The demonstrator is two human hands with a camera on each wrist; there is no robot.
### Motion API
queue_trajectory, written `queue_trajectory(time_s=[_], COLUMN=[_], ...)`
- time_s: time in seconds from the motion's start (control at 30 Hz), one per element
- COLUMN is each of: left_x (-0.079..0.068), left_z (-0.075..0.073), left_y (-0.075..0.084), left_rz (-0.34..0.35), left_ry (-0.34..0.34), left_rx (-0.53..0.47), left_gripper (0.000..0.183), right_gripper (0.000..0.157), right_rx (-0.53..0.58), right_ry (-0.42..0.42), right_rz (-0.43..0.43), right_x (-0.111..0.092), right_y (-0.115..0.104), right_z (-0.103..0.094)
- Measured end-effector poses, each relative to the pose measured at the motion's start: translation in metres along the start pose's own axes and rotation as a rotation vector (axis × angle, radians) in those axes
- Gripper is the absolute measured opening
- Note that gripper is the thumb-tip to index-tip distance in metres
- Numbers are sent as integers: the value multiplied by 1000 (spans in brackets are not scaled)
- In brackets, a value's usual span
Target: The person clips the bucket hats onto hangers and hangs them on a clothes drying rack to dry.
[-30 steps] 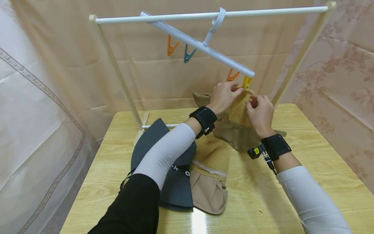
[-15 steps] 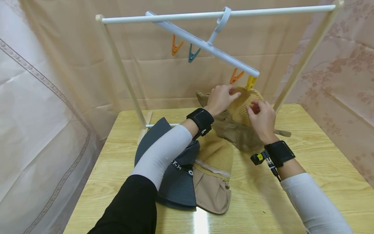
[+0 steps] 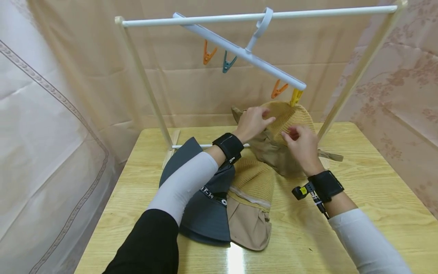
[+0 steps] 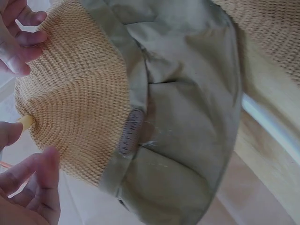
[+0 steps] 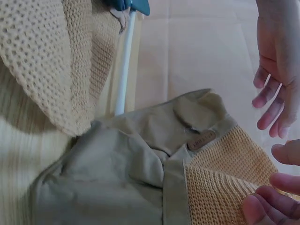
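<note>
A sun hat (image 3: 278, 114) with a straw-coloured knit crown and an olive-brown cloth brim hangs by its crown from a yellow clip (image 3: 295, 97). The clip sits at the low end of a white hanger (image 3: 236, 49). To the left of the crown is my left hand (image 3: 254, 121), fingers loosely bent and holding nothing. My right hand (image 3: 302, 146) is at the crown's right front, overlapping it in the head view, its fingers relaxed with nothing gripped. A small label patch (image 4: 131, 132) shows on the hat's band in the left wrist view.
The tilted hanger hooks over a white rod (image 3: 205, 19) on a wooden frame. Orange clips (image 3: 209, 53) and a teal clip (image 3: 228, 62) dangle from it. On the table (image 3: 308, 228) lie a dark grey hat (image 3: 205, 224) and another tan knit-and-cloth hat (image 3: 251, 220).
Both hands have drawn away from the clip: the left moved leftward and down, the right slightly down. The hat stays hanging from the yellow clip, with more of its crown exposed.
</note>
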State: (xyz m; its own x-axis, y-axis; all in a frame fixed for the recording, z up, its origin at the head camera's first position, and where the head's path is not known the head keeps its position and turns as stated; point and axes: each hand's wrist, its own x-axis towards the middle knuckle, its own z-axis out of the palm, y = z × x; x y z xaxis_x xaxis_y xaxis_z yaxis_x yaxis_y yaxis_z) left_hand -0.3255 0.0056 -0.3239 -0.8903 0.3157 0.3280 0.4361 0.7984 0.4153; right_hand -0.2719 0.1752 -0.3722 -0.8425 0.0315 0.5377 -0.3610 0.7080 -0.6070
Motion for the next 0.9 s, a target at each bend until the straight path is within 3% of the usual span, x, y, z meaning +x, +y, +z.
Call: queue_trajectory(time_s=[0.4,0.6,0.9], left_x=[-19,-31,-41], left_z=[5,10,17], left_y=[-22,-26,-34], left_rz=[-56,-77,-88], left_ry=[-71,-94,-136], left_rx=[39,47,81], left_gripper=[33,34,36], right_gripper=[27,24,24], right_rx=[-43,-30,-33], right_ry=[-207,-237,-316], right_rz=[12,-4,64], right_x=[-15,-23,-29], right_y=[-7,-8,-9], right_z=[1,6,8])
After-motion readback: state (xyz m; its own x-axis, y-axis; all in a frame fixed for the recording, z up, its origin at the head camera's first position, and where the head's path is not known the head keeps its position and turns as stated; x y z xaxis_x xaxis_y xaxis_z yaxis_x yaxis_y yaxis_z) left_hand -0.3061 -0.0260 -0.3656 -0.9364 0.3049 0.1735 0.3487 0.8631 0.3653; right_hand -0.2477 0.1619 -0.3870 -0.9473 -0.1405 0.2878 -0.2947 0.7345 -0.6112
